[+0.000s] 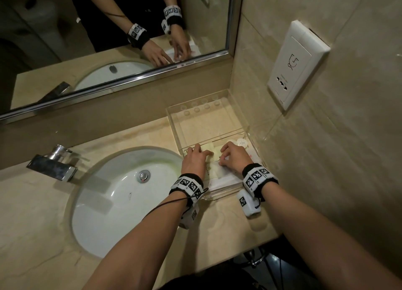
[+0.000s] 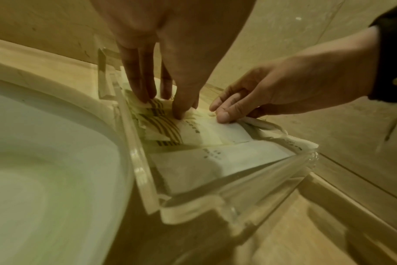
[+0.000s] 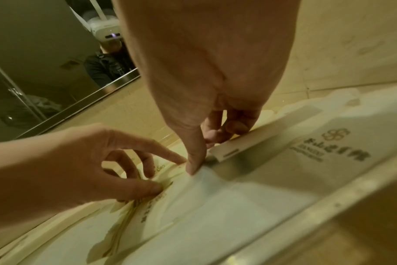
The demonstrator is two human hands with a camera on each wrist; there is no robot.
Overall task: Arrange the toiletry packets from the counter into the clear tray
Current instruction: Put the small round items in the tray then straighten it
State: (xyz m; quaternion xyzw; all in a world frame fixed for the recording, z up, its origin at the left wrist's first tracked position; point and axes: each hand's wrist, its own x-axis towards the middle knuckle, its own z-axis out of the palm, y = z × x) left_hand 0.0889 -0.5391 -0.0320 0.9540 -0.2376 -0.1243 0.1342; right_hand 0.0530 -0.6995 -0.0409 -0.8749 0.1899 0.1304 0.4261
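Note:
The clear tray [image 1: 174, 124] [image 2: 143, 179] [image 3: 329, 206] stands on the counter right of the basin, and both hands are inside its near compartment. My left hand [image 1: 196, 153] [image 2: 162, 107] [image 3: 163, 175] holds a small stack of striped packets [image 2: 163, 127] between fingers and thumb, against the tray's left wall. My right hand [image 1: 224, 157] [image 2: 218, 113] [image 3: 204, 152] pinches the end of a flat white packet [image 2: 227, 132], thumb tip pressing down. A long white packet [image 2: 215, 161] and a logo-printed packet [image 3: 329, 161] lie flat nearer me. Two round white items [image 1: 241, 142] sit behind the right hand.
The tray's far compartment [image 1: 206, 124] holds nothing. A white basin [image 1: 121, 194] and chrome tap [image 1: 54, 163] lie to the left. The mirror [image 1: 108, 39] runs along the back. The tiled wall with a socket panel [image 1: 298, 63] closes in on the right.

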